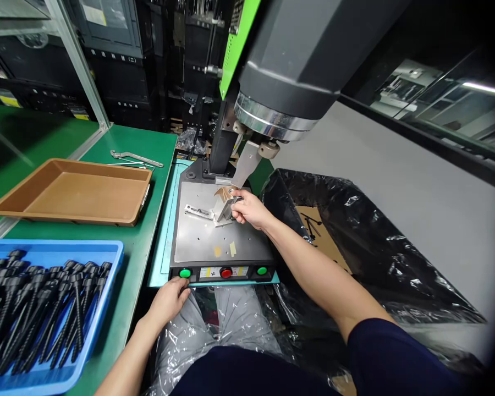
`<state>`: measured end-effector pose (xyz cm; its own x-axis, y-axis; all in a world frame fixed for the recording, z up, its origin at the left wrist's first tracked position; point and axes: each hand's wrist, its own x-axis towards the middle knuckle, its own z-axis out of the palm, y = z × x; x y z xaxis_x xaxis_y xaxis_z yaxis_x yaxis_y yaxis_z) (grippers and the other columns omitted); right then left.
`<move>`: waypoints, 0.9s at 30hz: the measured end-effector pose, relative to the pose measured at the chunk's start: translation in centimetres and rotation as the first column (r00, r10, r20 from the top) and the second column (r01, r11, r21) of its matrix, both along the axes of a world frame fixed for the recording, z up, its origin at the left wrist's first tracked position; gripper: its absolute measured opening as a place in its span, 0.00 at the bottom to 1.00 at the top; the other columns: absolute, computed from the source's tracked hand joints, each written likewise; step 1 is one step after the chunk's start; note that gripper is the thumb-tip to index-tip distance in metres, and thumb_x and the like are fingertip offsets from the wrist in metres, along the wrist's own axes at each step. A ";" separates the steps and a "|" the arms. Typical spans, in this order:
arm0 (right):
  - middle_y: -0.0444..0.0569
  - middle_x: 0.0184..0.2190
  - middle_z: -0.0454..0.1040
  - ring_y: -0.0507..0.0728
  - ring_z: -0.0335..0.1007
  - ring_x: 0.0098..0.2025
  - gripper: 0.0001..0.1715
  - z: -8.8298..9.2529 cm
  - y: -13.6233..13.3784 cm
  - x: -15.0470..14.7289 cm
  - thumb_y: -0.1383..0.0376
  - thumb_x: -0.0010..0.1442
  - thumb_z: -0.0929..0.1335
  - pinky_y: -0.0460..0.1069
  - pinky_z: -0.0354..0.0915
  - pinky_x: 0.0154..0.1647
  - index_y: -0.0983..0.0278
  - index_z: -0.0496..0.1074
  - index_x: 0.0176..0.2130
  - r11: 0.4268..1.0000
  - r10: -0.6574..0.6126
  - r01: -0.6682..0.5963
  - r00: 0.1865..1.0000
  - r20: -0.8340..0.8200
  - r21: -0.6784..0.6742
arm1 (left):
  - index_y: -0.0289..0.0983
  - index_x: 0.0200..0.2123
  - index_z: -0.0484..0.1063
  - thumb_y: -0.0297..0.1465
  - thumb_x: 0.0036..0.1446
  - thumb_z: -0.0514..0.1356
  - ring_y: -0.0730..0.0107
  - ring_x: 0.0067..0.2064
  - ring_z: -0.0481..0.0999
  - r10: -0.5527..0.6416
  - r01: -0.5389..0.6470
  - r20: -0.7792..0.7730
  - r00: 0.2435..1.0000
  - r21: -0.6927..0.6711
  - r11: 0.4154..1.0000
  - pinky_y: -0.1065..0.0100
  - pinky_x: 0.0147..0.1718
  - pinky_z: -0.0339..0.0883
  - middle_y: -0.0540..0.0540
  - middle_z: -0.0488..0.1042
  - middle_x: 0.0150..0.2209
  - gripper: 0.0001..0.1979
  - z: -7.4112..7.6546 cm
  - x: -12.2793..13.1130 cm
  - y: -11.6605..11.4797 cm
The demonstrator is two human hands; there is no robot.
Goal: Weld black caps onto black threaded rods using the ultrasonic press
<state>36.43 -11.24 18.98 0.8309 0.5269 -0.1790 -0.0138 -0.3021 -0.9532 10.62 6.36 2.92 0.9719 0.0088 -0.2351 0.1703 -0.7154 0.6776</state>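
Note:
My right hand (249, 210) is at the metal fixture (223, 207) on the machine's steel plate. Its fingers are closed at the fixture's top, around a small dark part that I cannot make out. Directly above them the flat metal horn (246, 164) of the press head (278, 110) points down, its tip close to the fixture. My left hand (171, 300) rests at the machine's front edge, just below the left green button (185, 273). Its fingers are loosely extended, the thumb apart, and it holds nothing.
A red button (226, 273) and another green button (262, 270) line the front panel. On the green table (142, 236) at left are a brown tray (94, 192), a wrench (136, 158) and a blue tray (117, 253) of black ribbed parts. A plastic-lined box (355, 220) holding black pieces stands right.

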 end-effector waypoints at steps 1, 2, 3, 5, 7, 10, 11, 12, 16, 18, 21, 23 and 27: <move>0.37 0.16 0.68 0.50 0.59 0.13 0.29 0.0 0.1 0.0 0.68 0.47 0.66 0.42 0.54 0.11 0.65 0.60 0.50 1.000 -0.001 0.001 1.000 0.004 -0.008 | 0.37 0.40 0.71 0.33 0.62 0.51 0.61 0.43 0.74 0.003 -0.003 -0.001 1.000 -0.006 1.000 0.65 0.42 0.64 0.42 0.74 0.41 0.10 -0.1 0.0 0.0; 0.37 0.15 0.68 0.49 0.59 0.13 0.28 0.1 0.2 0.0 0.68 0.47 0.66 0.42 0.54 0.11 0.65 0.60 0.49 1.000 -0.003 0.003 1.000 0.003 -0.012 | 0.38 0.40 0.71 0.33 0.62 0.51 0.61 0.43 0.74 0.005 -0.005 -0.001 1.000 -0.010 1.000 0.65 0.42 0.64 0.42 0.74 0.41 0.10 -0.2 -0.1 0.0; 0.37 0.15 0.68 0.49 0.59 0.13 0.27 0.1 0.3 0.1 0.68 0.47 0.66 0.42 0.55 0.11 0.65 0.60 0.49 1.000 -0.007 0.007 1.000 0.002 -0.013 | 0.38 0.40 0.71 0.33 0.62 0.51 0.61 0.43 0.74 0.006 -0.006 -0.001 1.000 -0.014 1.000 0.65 0.42 0.64 0.42 0.74 0.41 0.10 -0.3 -0.1 0.0; 0.37 0.15 0.68 0.49 0.59 0.13 0.26 0.1 0.4 0.1 0.68 0.47 0.66 0.41 0.55 0.11 0.64 0.59 0.48 1.000 -0.017 0.017 1.000 0.004 -0.022 | 0.37 0.39 0.71 0.33 0.62 0.51 0.61 0.43 0.74 0.008 -0.008 0.001 1.000 -0.017 1.000 0.65 0.42 0.64 0.42 0.74 0.41 0.11 -0.5 -0.1 0.0; 0.36 0.15 0.68 0.49 0.59 0.13 0.26 0.0 0.6 0.3 0.68 0.47 0.66 0.41 0.54 0.11 0.63 0.59 0.47 0.999 -0.026 0.026 1.000 0.015 -0.043 | 0.37 0.40 0.72 0.34 0.62 0.51 0.61 0.43 0.74 0.010 -0.010 0.002 1.000 -0.021 1.000 0.65 0.42 0.64 0.42 0.74 0.41 0.11 -0.8 -0.1 0.0; 0.36 0.15 0.68 0.50 0.59 0.12 0.25 -0.4 0.9 0.6 0.68 0.46 0.66 0.41 0.54 0.10 0.62 0.57 0.45 0.997 -0.027 0.029 0.999 0.026 -0.071 | 0.37 0.41 0.72 0.34 0.62 0.51 0.61 0.44 0.74 0.012 -0.012 0.000 1.000 -0.026 1.000 0.65 0.43 0.64 0.42 0.74 0.42 0.12 -0.9 0.0 0.0; 0.35 0.15 0.67 0.50 0.58 0.12 0.25 -0.5 1.0 0.7 0.68 0.45 0.66 0.41 0.53 0.10 0.61 0.57 0.45 0.997 -0.024 0.026 0.999 0.030 -0.075 | 0.37 0.42 0.72 0.33 0.62 0.51 0.61 0.45 0.74 0.013 -0.013 -0.002 1.000 -0.028 1.000 0.65 0.43 0.64 0.42 0.74 0.42 0.12 -0.9 0.0 0.0; 0.35 0.14 0.67 0.50 0.58 0.12 0.25 -0.6 1.1 0.8 0.67 0.45 0.66 0.41 0.53 0.10 0.61 0.57 0.45 0.997 -0.018 0.020 0.999 0.031 -0.076 | 0.37 0.42 0.72 0.33 0.62 0.51 0.60 0.45 0.74 0.015 -0.015 -0.006 1.000 -0.027 1.000 0.65 0.43 0.64 0.42 0.74 0.43 0.12 -0.9 0.0 0.0; 0.34 0.14 0.67 0.50 0.58 0.12 0.26 -0.9 1.0 0.8 0.66 0.44 0.66 0.41 0.53 0.10 0.60 0.55 0.44 0.999 -0.010 0.011 1.000 0.019 -0.048 | 0.38 0.41 0.72 0.32 0.61 0.51 0.60 0.46 0.74 0.017 -0.017 -0.026 1.000 -0.016 1.000 0.65 0.44 0.64 0.41 0.74 0.45 0.11 -0.7 0.1 -0.1; 0.34 0.14 0.67 0.50 0.58 0.12 0.27 -1.0 0.9 0.8 0.65 0.44 0.66 0.41 0.53 0.10 0.60 0.55 0.44 0.999 -0.014 0.014 1.000 0.006 -0.029 | 0.38 0.42 0.72 0.32 0.61 0.51 0.60 0.47 0.74 0.014 -0.014 -0.037 0.999 -0.010 1.000 0.65 0.44 0.64 0.41 0.74 0.46 0.12 -0.5 0.1 -0.1; 0.34 0.14 0.67 0.50 0.57 0.12 0.27 -1.0 0.9 0.6 0.65 0.43 0.66 0.41 0.53 0.10 0.59 0.55 0.45 1.000 -0.007 0.007 1.000 -0.010 -0.005 | 0.37 0.42 0.72 0.32 0.62 0.51 0.60 0.48 0.74 0.013 -0.013 -0.049 0.999 -0.005 1.000 0.64 0.45 0.64 0.41 0.74 0.46 0.12 -0.2 0.1 -0.2; 0.34 0.14 0.67 0.50 0.57 0.12 0.28 -1.0 1.0 0.5 0.65 0.43 0.66 0.41 0.53 0.10 0.59 0.55 0.45 1.000 0.001 -0.001 1.000 -0.011 0.007 | 0.37 0.42 0.72 0.32 0.62 0.50 0.60 0.48 0.73 0.018 -0.018 -0.046 0.999 -0.004 1.000 0.65 0.46 0.64 0.41 0.74 0.45 0.12 -0.2 0.1 -0.2; 0.33 0.14 0.66 0.50 0.57 0.12 0.28 -1.0 1.3 0.5 0.64 0.43 0.66 0.41 0.52 0.10 0.59 0.54 0.44 1.000 0.001 -0.001 1.000 -0.009 -0.001 | 0.39 0.39 0.71 0.31 0.60 0.52 0.61 0.46 0.74 0.016 -0.016 -0.050 0.999 -0.001 1.000 0.66 0.44 0.65 0.42 0.74 0.43 0.09 -0.5 0.2 -0.3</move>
